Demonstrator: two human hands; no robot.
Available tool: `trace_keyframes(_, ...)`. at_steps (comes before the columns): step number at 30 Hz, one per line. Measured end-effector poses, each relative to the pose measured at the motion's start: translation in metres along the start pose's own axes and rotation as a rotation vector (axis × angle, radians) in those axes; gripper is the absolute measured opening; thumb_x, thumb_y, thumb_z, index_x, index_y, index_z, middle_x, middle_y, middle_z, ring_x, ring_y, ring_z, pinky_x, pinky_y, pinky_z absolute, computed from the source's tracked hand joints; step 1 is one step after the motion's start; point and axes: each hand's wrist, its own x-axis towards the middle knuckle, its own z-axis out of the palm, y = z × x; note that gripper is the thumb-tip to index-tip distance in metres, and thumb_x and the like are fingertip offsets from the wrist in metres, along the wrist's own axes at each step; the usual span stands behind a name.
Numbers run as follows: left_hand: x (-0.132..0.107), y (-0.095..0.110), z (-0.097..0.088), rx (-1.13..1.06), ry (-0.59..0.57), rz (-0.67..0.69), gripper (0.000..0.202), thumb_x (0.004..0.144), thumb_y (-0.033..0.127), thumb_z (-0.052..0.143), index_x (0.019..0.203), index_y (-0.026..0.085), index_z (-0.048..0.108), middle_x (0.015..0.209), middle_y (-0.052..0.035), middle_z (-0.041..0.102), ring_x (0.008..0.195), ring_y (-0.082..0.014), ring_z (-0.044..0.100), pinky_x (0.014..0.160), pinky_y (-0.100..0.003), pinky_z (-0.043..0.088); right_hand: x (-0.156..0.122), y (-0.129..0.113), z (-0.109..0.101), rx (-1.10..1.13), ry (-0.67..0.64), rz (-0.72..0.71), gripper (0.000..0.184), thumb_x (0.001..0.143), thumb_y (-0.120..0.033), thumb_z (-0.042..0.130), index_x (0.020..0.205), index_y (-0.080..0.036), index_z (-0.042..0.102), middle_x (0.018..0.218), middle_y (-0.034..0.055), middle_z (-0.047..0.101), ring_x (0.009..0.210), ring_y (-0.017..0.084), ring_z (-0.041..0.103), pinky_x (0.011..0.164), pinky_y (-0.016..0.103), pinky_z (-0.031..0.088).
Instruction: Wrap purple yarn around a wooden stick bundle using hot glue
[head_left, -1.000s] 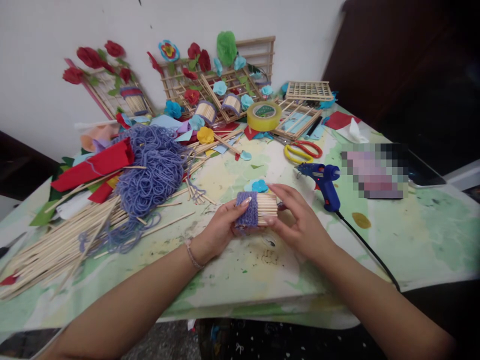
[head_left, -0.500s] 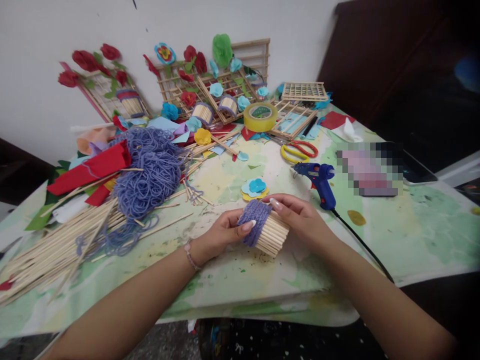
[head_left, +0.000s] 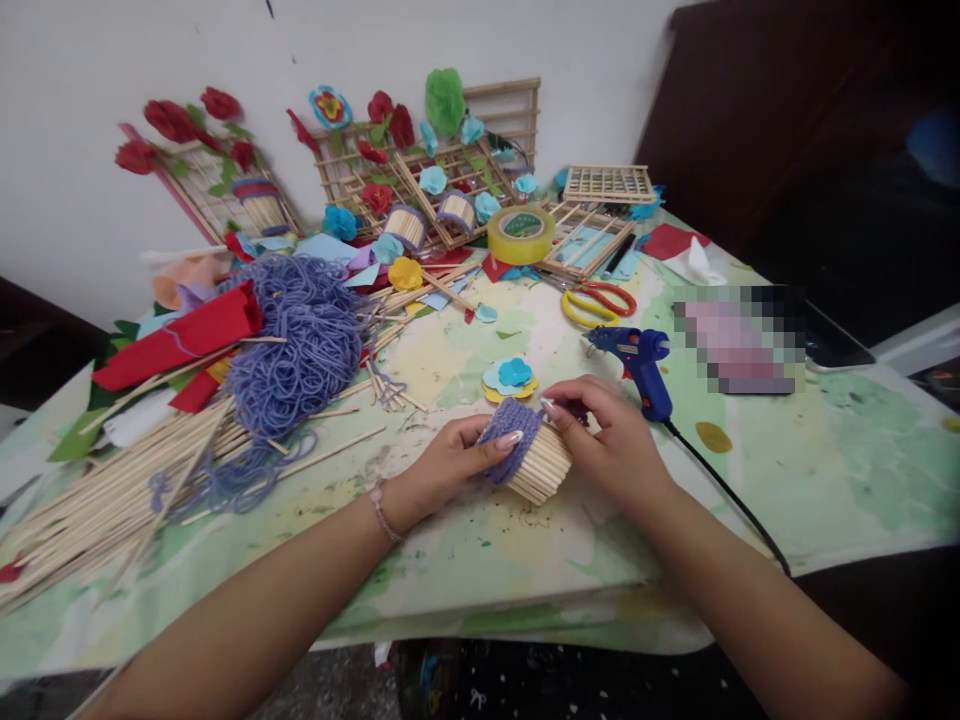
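Observation:
Between my hands, a small round bundle of wooden sticks [head_left: 538, 468] is tilted over the table, its upper-left part wrapped in purple yarn [head_left: 504, 440]. My left hand [head_left: 461, 455] is closed round the yarn-wrapped end, thumb on top. My right hand [head_left: 592, 425] pinches at the upper edge of the bundle, where the yarn meets the sticks; whether a yarn end lies between those fingertips is too small to tell. Just beyond sits a layered blue and yellow paper flower [head_left: 511, 376]. A blue glue gun [head_left: 637, 358] lies beyond my right hand.
Left lie a heap of purple yarn [head_left: 300, 335] and many loose sticks [head_left: 127, 500]. Scissors [head_left: 600, 302], a tape roll [head_left: 520, 236] and stick lattices with paper flowers [head_left: 420, 170] stand at the back. The glue gun's cord [head_left: 727, 500] runs along the right.
My right hand's fingers have curled in closer at the bundle's upper edge. The bundle has shifted and turned slightly. My left hand keeps its hold.

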Motion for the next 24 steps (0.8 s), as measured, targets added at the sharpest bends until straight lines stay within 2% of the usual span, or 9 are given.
trace_keyframes(3,0.0001,0.0003,0.001,-0.028,0.011,0.0,0.039,0.073,0.046,0.075,0.096,0.015,0.073,0.087,-0.0044,0.068,0.075,-0.0136,0.056,0.07,-0.026,0.044,-0.0013,-0.0018,-0.0035,-0.003,0.042,-0.11,0.018,0.088,-0.015,0.057,0.104,-0.022,0.061,0.094,0.0037,0.066,0.085,0.016,0.06,0.075,0.031,0.048)
trace_keyframes(5,0.0004,0.0008,0.002,-0.038,0.024,0.003,0.039,0.071,0.047,0.076,0.09,0.014,0.073,0.083,-0.0039,0.068,0.072,-0.0128,0.055,0.068,-0.025,0.043,-0.0021,-0.0034,-0.0045,-0.027,0.043,-0.2,0.016,0.088,-0.015,0.056,0.102,-0.022,0.06,0.092,0.0032,0.066,0.086,0.016,0.06,0.077,0.032,0.048)
trace_keyframes(7,0.0004,0.0014,0.003,-0.051,0.03,0.002,0.039,0.07,0.049,0.076,0.086,0.014,0.073,0.08,-0.0038,0.068,0.071,-0.0126,0.055,0.068,-0.025,0.043,-0.0021,-0.0041,-0.004,-0.035,0.05,-0.23,0.013,0.089,-0.015,0.056,0.098,-0.022,0.061,0.09,0.0029,0.065,0.085,0.016,0.059,0.076,0.031,0.047)
trace_keyframes(9,0.0,0.0022,0.0034,-0.071,0.032,-0.013,0.039,0.069,0.049,0.077,0.086,0.013,0.073,0.081,-0.0041,0.068,0.071,-0.0129,0.056,0.068,-0.025,0.044,-0.0016,-0.0035,-0.0025,-0.019,0.066,-0.178,0.012,0.088,-0.016,0.056,0.098,-0.021,0.061,0.09,0.003,0.065,0.083,0.016,0.059,0.074,0.031,0.047)
trace_keyframes(12,-0.001,0.0033,0.0025,-0.073,0.026,-0.03,0.041,0.066,0.047,0.08,0.088,0.013,0.072,0.079,-0.0032,0.068,0.068,-0.0119,0.056,0.065,-0.024,0.043,-0.001,-0.0012,0.0002,0.048,0.084,-0.019,0.009,0.088,-0.019,0.057,0.096,-0.021,0.062,0.09,0.0031,0.065,0.08,0.015,0.059,0.071,0.03,0.048)
trace_keyframes(15,-0.0017,0.004,0.0009,-0.042,0.007,-0.015,0.046,0.056,0.039,0.087,0.09,0.012,0.069,0.076,-0.0012,0.066,0.065,-0.0107,0.055,0.064,-0.023,0.043,-0.0015,-0.0005,0.0012,0.128,0.058,0.107,0.008,0.088,-0.023,0.058,0.094,-0.021,0.062,0.091,0.0035,0.065,0.08,0.016,0.059,0.072,0.031,0.048)
trace_keyframes(17,-0.0021,0.0045,0.0006,-0.025,-0.011,-0.013,0.05,0.052,0.032,0.089,0.093,0.013,0.068,0.08,-0.0016,0.067,0.069,-0.0121,0.057,0.068,-0.025,0.045,-0.002,-0.001,0.001,0.154,0.04,0.143,0.008,0.087,-0.024,0.059,0.094,-0.022,0.062,0.093,0.0039,0.065,0.081,0.016,0.059,0.074,0.032,0.048)
trace_keyframes(20,-0.003,0.0058,0.0018,-0.004,-0.037,-0.022,0.047,0.056,0.029,0.087,0.095,0.013,0.067,0.085,-0.0035,0.068,0.074,-0.0142,0.059,0.073,-0.027,0.047,-0.002,-0.0014,0.0009,0.166,0.035,0.179,0.009,0.086,-0.025,0.059,0.094,-0.022,0.062,0.093,0.0042,0.066,0.081,0.017,0.059,0.075,0.033,0.048)
trace_keyframes(24,-0.0045,0.0075,0.0041,-0.03,-0.057,-0.037,0.041,0.059,0.03,0.086,0.091,0.012,0.067,0.082,-0.0034,0.067,0.07,-0.0132,0.057,0.067,-0.026,0.047,-0.001,-0.0001,0.0018,0.16,0.022,0.233,0.01,0.085,-0.028,0.06,0.092,-0.022,0.063,0.093,0.0047,0.067,0.081,0.018,0.06,0.076,0.035,0.048)
